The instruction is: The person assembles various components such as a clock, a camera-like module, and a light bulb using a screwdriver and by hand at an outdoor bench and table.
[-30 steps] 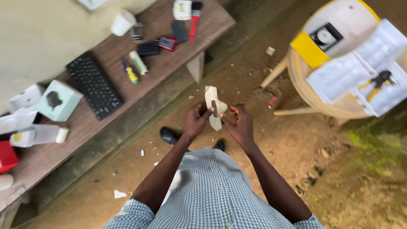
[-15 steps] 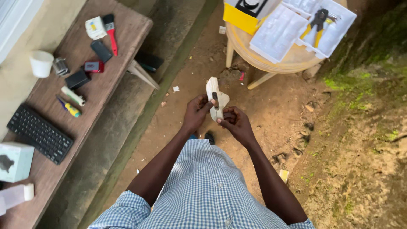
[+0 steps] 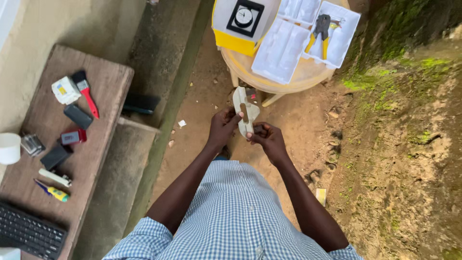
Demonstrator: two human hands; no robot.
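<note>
Two hands are on one small job here: a pale, flattish plastic piece [image 3: 244, 111] with a dark slot down its middle, held up in front of the body over the bare dirt ground [image 3: 308, 120], just short of the round table [image 3: 288, 79]. The left hand [image 3: 222, 127] has its fingers pinched closed on the piece's near left edge, thumb on top. The right hand [image 3: 269, 139] is curled shut around the lower end, fingertips pressing from beneath. What exactly the piece is, the view is too small to tell.

Judging from the grip, the careful way is to keep the left pinch steady as the anchor and let the right fingers do the fine work, with pressure kept along the slot rather than across it, since thin plastic may snap if twisted. Holding it closer over the table would be wiser; anything dropped here lands in soil.

On the table sit white moulded trays [image 3: 298, 41], yellow-handled pliers [image 3: 321, 26] and a yellow-edged box with a dial [image 3: 243, 19]. Well off to the left, a wooden bench [image 3: 110, 96] carries a red-handled brush [image 3: 85, 91], a keyboard [image 3: 29, 233] and a white cup [image 3: 8, 147].
</note>
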